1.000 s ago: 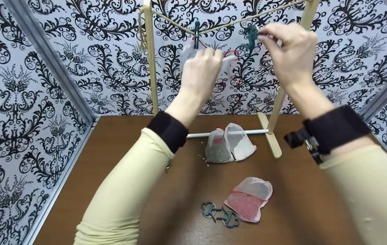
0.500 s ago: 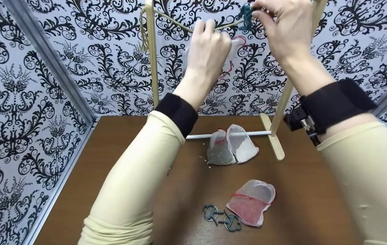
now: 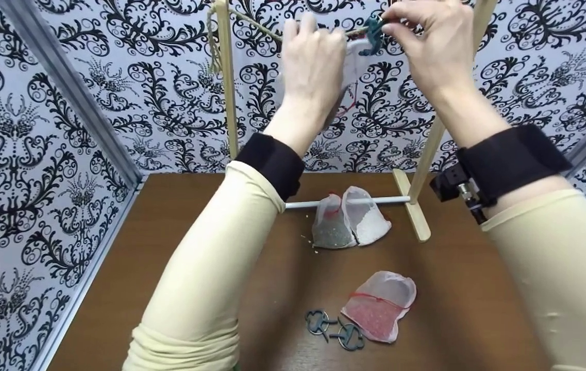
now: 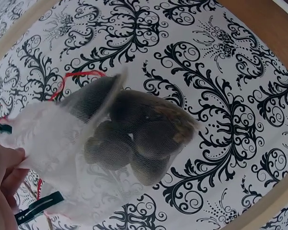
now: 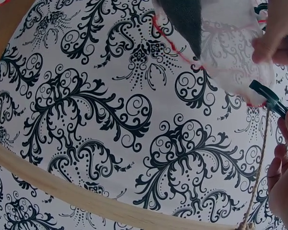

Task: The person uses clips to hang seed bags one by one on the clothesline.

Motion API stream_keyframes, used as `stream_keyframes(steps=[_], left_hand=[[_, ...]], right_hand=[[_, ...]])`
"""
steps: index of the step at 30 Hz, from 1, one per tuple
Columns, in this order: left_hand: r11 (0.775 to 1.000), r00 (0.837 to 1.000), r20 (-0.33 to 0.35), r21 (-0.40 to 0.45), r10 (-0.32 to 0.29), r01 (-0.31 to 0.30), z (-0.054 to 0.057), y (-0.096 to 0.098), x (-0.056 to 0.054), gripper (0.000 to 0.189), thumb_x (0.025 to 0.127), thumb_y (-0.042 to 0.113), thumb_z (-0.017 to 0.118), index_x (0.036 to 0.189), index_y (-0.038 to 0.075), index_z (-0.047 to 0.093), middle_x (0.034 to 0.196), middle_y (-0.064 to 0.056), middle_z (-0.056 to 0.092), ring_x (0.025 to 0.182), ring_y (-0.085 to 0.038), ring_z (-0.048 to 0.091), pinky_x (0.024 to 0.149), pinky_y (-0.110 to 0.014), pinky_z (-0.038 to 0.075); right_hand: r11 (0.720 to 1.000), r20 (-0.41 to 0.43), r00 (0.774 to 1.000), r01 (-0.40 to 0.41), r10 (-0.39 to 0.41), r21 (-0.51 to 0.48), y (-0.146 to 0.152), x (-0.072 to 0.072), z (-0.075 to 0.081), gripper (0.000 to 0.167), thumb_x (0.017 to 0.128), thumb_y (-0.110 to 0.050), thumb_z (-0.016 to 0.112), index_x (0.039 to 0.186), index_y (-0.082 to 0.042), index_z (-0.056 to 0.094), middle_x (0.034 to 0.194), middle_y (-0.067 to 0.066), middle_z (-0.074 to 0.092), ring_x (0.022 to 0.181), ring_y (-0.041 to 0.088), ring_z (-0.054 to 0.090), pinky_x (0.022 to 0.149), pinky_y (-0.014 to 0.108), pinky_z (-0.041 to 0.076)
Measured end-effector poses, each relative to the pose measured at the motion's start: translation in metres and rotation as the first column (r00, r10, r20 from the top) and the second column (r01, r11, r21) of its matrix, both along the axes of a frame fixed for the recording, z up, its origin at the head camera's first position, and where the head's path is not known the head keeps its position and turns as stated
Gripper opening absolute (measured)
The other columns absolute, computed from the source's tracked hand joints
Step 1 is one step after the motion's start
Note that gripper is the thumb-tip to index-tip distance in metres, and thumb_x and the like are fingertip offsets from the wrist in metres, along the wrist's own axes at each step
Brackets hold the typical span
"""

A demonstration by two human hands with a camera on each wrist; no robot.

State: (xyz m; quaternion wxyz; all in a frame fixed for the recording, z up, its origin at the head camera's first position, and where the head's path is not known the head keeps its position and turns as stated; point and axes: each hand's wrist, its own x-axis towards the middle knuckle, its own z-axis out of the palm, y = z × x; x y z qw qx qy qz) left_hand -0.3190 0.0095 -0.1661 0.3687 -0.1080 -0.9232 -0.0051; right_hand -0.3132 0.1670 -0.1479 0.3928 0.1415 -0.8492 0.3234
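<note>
My left hand (image 3: 313, 64) pinches the white mesh of a drawstring bag up at the rope (image 3: 256, 24). Dark, rounded stone-like lumps fill the low part of this mesh bag (image 4: 53, 139), and a red cord edges it. Between thumb and fingers, my right hand (image 3: 434, 49) holds a dark green clip (image 3: 373, 36) at the bag's upper right corner, by the rope. The right wrist view has this clip's jaws at the mesh edge; whether they bite on the rope too, I cannot tell. A second green clip (image 4: 1, 128) sits at the bag's other upper corner.
Wooden posts (image 3: 228, 93) carry the rope, with a white bar (image 3: 300, 205) low between them. Two filled mesh bags (image 3: 334, 229) lean there. Nearer on the brown table (image 3: 169, 232) lie a bag with pink contents (image 3: 375, 312) and two more clips (image 3: 318, 322).
Both hands have risen to the rope. My left hand has brought the bag's loose corner up, and the clip in my right hand has moved up and slightly left onto that corner.
</note>
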Motion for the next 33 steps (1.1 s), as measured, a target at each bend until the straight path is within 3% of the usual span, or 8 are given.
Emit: stream_keyframes(steps=[7,11,15,21,24,27,29,33], left_hand=[[1.0,0.999,-0.028,-0.017,-0.024,0.023,-0.005,-0.003,0.001,0.024,0.101,0.031,0.056,0.112,0.016,0.071,0.098,-0.001,0.077,0.101,-0.019,0.052,0.096,-0.034,0.037],[0.997,0.998,-0.049,-0.062,-0.042,0.039,-0.012,-0.004,0.003,0.022,0.102,0.025,0.054,0.113,0.015,0.07,0.104,0.0,0.077,0.103,-0.019,0.055,0.099,-0.034,0.037],[0.992,0.992,-0.108,-0.111,-0.067,0.055,-0.024,-0.004,0.006,0.02,0.102,0.023,0.053,0.113,0.016,0.069,0.108,0.003,0.075,0.101,-0.018,0.057,0.097,-0.034,0.039],[0.986,0.949,-0.295,-0.149,-0.115,0.073,-0.047,-0.005,0.01,0.018,0.095,0.028,0.064,0.11,0.02,0.069,0.104,0.006,0.073,0.097,-0.015,0.059,0.089,-0.031,0.042],[0.978,0.929,-0.332,-0.179,-0.165,0.11,-0.064,-0.008,0.014,0.017,0.094,0.029,0.066,0.108,0.019,0.07,0.104,0.005,0.074,0.096,-0.016,0.061,0.087,-0.032,0.043],[0.968,0.927,-0.311,-0.199,-0.208,0.15,-0.084,-0.01,0.019,0.014,0.095,0.027,0.064,0.103,0.018,0.071,0.099,0.004,0.075,0.094,-0.018,0.063,0.085,-0.033,0.045],[0.965,0.941,-0.263,-0.209,-0.213,0.161,-0.099,-0.012,0.022,0.013,0.095,0.028,0.063,0.099,0.018,0.071,0.098,0.003,0.076,0.096,-0.019,0.065,0.085,-0.034,0.046],[0.962,0.984,-0.054,-0.226,-0.171,0.155,-0.126,-0.013,0.028,0.017,0.096,0.028,0.062,0.103,0.017,0.072,0.102,0.001,0.076,0.099,-0.02,0.067,0.088,-0.036,0.048]], right_hand=[[0.988,0.125,0.992,-0.048,0.03,0.145,0.004,0.003,-0.008,0.032,0.088,-0.03,0.074,0.118,-0.02,0.072,0.125,-0.003,0.072,0.109,0.005,0.046,0.108,0.027,0.031],[0.976,0.111,0.992,-0.086,0.064,0.202,0.009,0.004,-0.016,0.04,0.09,-0.025,0.073,0.127,-0.014,0.065,0.134,0.002,0.066,0.127,0.021,0.047,0.114,0.031,0.031],[0.972,0.078,0.993,-0.101,0.086,0.211,0.011,0.005,-0.029,0.049,0.093,-0.025,0.07,0.139,-0.015,0.057,0.14,0.007,0.059,0.131,0.024,0.045,0.116,0.031,0.032],[0.979,0.054,0.992,-0.123,0.115,0.164,0.012,0.009,-0.054,0.056,0.095,-0.02,0.066,0.147,-0.016,0.047,0.143,0.012,0.053,0.131,0.026,0.045,0.117,0.034,0.034],[0.983,0.034,0.991,-0.131,0.127,0.131,0.017,0.01,-0.07,0.051,0.095,-0.016,0.066,0.143,-0.009,0.05,0.136,0.015,0.057,0.124,0.028,0.05,0.112,0.038,0.038],[0.984,0.02,0.991,-0.136,0.135,0.116,0.025,0.011,-0.089,0.045,0.095,-0.013,0.064,0.137,-0.002,0.054,0.127,0.018,0.061,0.114,0.03,0.054,0.105,0.042,0.042],[0.983,0.04,0.989,-0.146,0.143,0.109,0.029,0.011,-0.103,0.041,0.095,-0.011,0.063,0.133,0.001,0.056,0.126,0.019,0.063,0.112,0.031,0.055,0.104,0.043,0.043],[0.977,0.158,0.972,-0.189,0.172,0.099,0.036,0.016,-0.13,0.035,0.094,-0.007,0.062,0.127,0.003,0.06,0.123,0.021,0.065,0.104,0.033,0.059,0.095,0.041,0.046]])
